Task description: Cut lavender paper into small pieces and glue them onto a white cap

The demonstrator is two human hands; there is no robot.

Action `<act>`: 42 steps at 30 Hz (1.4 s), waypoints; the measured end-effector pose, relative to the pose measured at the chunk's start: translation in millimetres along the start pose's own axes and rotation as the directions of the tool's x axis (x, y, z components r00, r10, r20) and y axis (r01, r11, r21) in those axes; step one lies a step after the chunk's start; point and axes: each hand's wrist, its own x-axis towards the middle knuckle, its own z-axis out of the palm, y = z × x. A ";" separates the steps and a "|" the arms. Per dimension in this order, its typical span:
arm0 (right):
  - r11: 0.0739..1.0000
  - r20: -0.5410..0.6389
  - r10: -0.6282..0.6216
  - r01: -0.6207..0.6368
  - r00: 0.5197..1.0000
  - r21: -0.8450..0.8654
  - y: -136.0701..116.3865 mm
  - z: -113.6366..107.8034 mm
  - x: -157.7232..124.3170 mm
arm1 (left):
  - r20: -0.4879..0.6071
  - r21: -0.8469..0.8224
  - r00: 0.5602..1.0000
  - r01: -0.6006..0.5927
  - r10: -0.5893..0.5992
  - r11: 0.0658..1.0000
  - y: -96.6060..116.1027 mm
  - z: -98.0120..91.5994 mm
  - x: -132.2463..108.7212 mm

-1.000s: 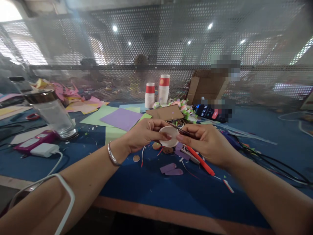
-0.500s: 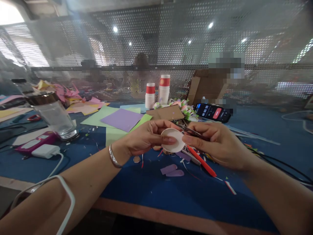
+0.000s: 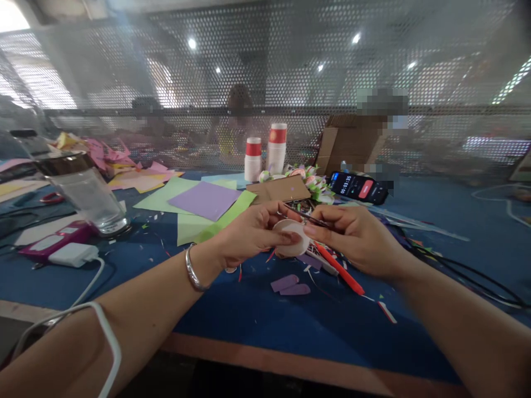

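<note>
My left hand [image 3: 253, 235] is closed on a round white disc [image 3: 301, 247], its thumb pressed flat on the face. Between the fingers and thumb of my right hand [image 3: 352, 237] is a slim dark tool [image 3: 309, 215], which could be tweezers; its tip points left behind the disc. The right thumb meets the disc's right edge. Below the hands lie rounded purple paper strips [image 3: 290, 285], a red-orange pen-like tool [image 3: 342, 271] and paper scraps.
Behind stand stacked paper cups [image 3: 277, 149], a cardboard piece [image 3: 282, 189], paper flowers [image 3: 313, 179] and a phone [image 3: 357, 187] running a timer. Coloured sheets [image 3: 205, 199], a glass jar [image 3: 89, 193] and a purple power strip [image 3: 53, 240] lie leftward. A perforated screen [image 3: 174, 72] closes the back.
The view has shifted slightly. Both hands keep their grips at the disc; the dark tool has moved a little left along the disc's upper edge, and the disc has tilted slightly.
</note>
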 end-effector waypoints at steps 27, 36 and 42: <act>0.975 -0.194 0.099 -0.134 0.976 -0.179 18.3 2.5 2.5 | -0.374 -0.173 0.925 -0.145 0.071 0.974 3.7 1.9 4.6; 0.971 -0.177 0.110 -0.144 0.978 -0.191 15.6 1.2 2.3 | -0.324 -0.183 0.943 -0.145 0.080 0.972 5.9 1.9 1.7; 0.970 -0.151 0.096 -0.126 0.984 -0.206 14.5 -0.1 0.7 | -0.302 -0.171 0.949 -0.143 0.086 0.975 5.9 6.0 1.4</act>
